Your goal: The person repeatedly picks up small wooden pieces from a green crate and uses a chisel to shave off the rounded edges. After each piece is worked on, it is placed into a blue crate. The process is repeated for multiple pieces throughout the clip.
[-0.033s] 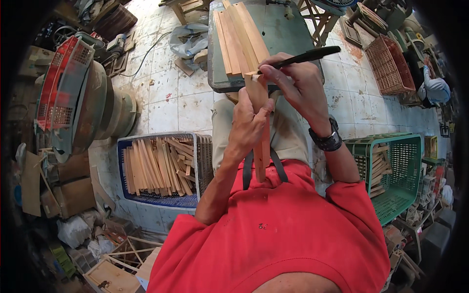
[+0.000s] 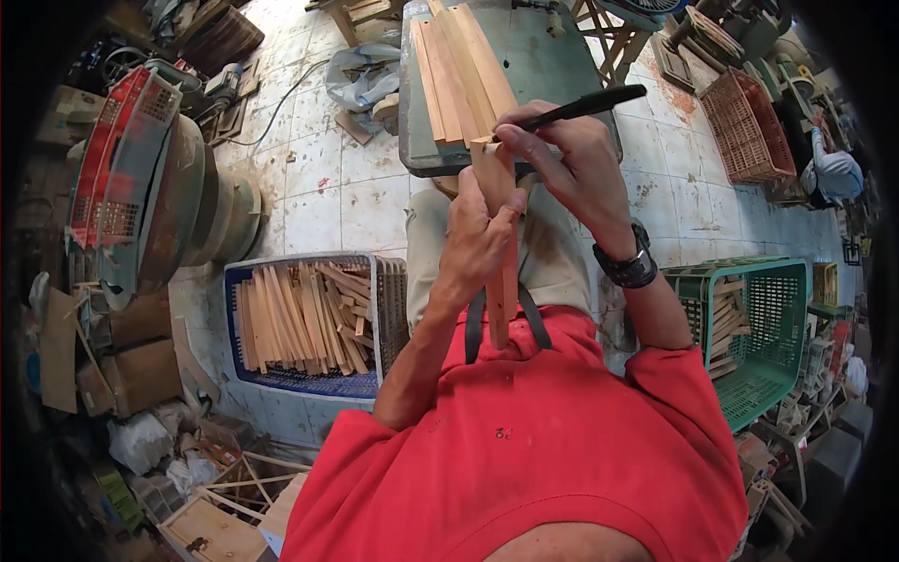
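A long, narrow wooden strip (image 2: 491,167) points away from my body, its near end lying over my lap. My left hand (image 2: 476,236) is closed around its middle. In my right hand (image 2: 579,170), a black pen (image 2: 599,101) is pinched between thumb and fingers. The pen's tip is at the far end of the strip; whether it touches the wood I cannot tell. Just beyond, several more wooden strips (image 2: 453,84) lie side by side on a dark green table (image 2: 567,73).
To the left stands a blue and white crate (image 2: 376,323) full of wooden strips. A green crate (image 2: 773,375) on the right holds more wood pieces. A red basket (image 2: 740,126) is at the far right, and a large round machine (image 2: 178,197) at the left. Cardboard (image 2: 140,365) leans below it.
The pen's back end has tipped slightly downward and toward me, with a very small shift of my right hand. The left hand and the held strip are nearly unchanged.
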A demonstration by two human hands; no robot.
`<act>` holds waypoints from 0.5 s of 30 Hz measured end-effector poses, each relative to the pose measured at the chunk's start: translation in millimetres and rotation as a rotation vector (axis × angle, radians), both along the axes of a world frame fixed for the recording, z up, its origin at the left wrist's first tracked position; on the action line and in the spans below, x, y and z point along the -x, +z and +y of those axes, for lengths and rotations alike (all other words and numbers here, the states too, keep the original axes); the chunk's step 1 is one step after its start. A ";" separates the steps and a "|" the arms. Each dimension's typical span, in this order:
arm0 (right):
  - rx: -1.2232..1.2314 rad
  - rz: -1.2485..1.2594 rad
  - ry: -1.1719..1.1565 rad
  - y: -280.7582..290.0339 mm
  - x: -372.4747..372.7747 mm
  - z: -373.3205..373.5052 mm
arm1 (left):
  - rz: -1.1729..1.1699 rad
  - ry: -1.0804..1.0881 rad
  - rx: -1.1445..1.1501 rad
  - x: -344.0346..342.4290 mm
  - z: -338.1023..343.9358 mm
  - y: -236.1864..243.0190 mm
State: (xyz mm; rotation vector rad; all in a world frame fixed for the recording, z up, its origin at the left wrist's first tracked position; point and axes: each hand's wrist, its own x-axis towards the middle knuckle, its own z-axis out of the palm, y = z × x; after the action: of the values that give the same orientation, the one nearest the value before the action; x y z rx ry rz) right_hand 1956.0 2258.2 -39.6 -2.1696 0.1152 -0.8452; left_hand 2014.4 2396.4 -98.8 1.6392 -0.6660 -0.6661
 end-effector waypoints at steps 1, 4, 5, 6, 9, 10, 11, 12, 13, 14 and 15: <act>0.026 0.014 0.013 0.7 -2.0 -1.3 | -0.005 -0.002 0.002 0.3 -0.3 1.8; 0.142 0.069 0.059 8.7 -4.0 -2.3 | -0.052 0.006 0.044 -1.0 0.3 -9.3; 0.186 0.090 0.076 11.0 -4.8 -2.3 | -0.057 0.011 0.056 -1.9 0.5 -12.3; 0.196 0.092 0.083 11.4 -5.5 -2.1 | -0.061 0.012 0.068 -2.3 -0.1 -14.6; 0.222 0.094 0.104 11.3 -8.8 -2.6 | -0.050 0.001 0.052 -2.3 0.8 -13.5; 0.229 0.091 0.112 10.0 -9.7 -3.4 | -0.042 -0.005 0.038 -2.2 1.1 -12.3; 0.236 0.088 0.119 9.4 -10.5 -4.1 | -0.042 -0.003 0.044 -2.0 0.8 -11.6; 0.247 0.079 0.112 9.4 -11.7 -4.1 | -0.043 0.000 0.050 -2.0 0.6 -11.4; 0.258 0.070 0.104 9.9 -12.9 -3.9 | -0.044 0.004 0.055 -1.8 0.6 -11.0; 0.270 0.062 0.096 10.5 -13.8 -3.8 | -0.039 0.009 0.052 -1.2 0.9 -10.2; 0.267 0.080 0.087 11.5 -14.4 -4.5 | -0.035 0.012 0.048 -0.9 1.1 -9.1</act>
State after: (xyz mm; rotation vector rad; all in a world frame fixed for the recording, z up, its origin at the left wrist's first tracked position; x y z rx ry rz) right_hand 1970.3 2253.7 -28.1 -2.4396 -0.0548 -0.7594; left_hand 2015.2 2397.5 -107.9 1.6121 -0.6917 -0.6094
